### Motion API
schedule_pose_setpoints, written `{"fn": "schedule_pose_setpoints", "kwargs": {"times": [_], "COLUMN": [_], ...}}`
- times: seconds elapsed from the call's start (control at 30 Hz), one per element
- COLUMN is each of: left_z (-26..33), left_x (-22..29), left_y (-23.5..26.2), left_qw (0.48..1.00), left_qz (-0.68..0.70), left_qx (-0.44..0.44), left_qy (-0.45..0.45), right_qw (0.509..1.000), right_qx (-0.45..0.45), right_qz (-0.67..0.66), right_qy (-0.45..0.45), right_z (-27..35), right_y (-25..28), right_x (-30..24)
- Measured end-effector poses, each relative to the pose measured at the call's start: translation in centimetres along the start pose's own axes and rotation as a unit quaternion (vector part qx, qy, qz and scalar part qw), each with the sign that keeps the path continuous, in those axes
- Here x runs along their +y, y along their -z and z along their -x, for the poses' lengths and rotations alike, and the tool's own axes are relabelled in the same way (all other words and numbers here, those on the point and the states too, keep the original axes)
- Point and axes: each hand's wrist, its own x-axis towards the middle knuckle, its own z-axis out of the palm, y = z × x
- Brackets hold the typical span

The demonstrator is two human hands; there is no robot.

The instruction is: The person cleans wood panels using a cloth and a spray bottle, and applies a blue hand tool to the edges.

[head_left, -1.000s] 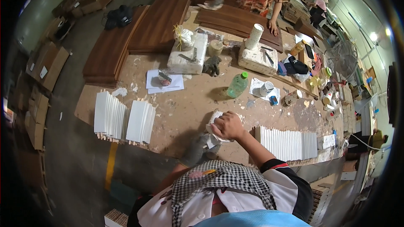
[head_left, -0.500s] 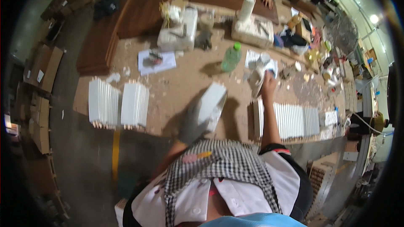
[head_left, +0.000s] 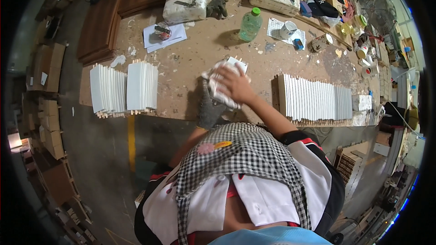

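Note:
My left hand (head_left: pixel 210 110), in a dark grey work glove, grips a white painted wooden piece (head_left: pixel 240 63) near the table's front edge. Small wooden pegs stick out of its far end. My bare right hand (head_left: pixel 235 84) presses a crumpled white cloth (head_left: pixel 213 87) onto the top of that piece, and the cloth hides most of it. To the left stand two stacks of white slats (head_left: pixel 109 88) with peg ends. A long row of similar slats (head_left: pixel 313 97) stands to the right.
Beyond my hands are a green-capped bottle (head_left: pixel 250 25), a white cup (head_left: pixel 288 30) on printed paper, and a small blue item (head_left: pixel 298 44). A small jar (head_left: pixel 162 31) sits on white sheets. Two paint-spattered blocks (head_left: pixel 186 0) and dark brown panels (head_left: pixel 97 31) lie farther back.
My right hand has come from beside the cup to the white piece, bringing the cloth onto it. The blue item now lies by the cup. The view has tilted lower.

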Motion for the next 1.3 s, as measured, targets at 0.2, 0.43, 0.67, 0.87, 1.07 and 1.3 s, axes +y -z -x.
{"fn": "schedule_pose_setpoints", "kwargs": {"times": [0.2,0.43,0.67,0.87,1.07,1.3], "left_z": [0.1,-0.7,-1.5,1.6,2.1,1.3], "left_x": [0.6,2.6,9.2,5.4,5.1,4.8], "left_y": [0.6,1.5,15.4,25.2,25.5,26.2], "left_qw": [0.957,0.964,0.82,0.845,0.846,0.835], "left_qz": [-0.29,-0.25,-0.437,-0.413,-0.425,-0.463], "left_qx": [0.004,0.087,0.321,0.337,0.315,0.295], "left_qy": [-0.011,-0.027,-0.183,-0.047,0.069,0.037], "right_qw": [0.95,0.882,0.983,0.986,0.989,0.984], "right_qx": [0.05,0.362,0.09,0.105,0.098,0.128], "right_qz": [-0.08,-0.195,-0.15,-0.128,-0.114,-0.123], "right_qy": [-0.297,-0.232,-0.059,-0.034,0.007,0.012], "right_z": [-3.4,-1.9,2.3,2.8,3.2,4.1], "right_y": [0.4,4.3,3.1,0.9,1.5,-0.7], "right_x": [13.5,8.4,0.2,-0.5,-0.3,1.2]}}
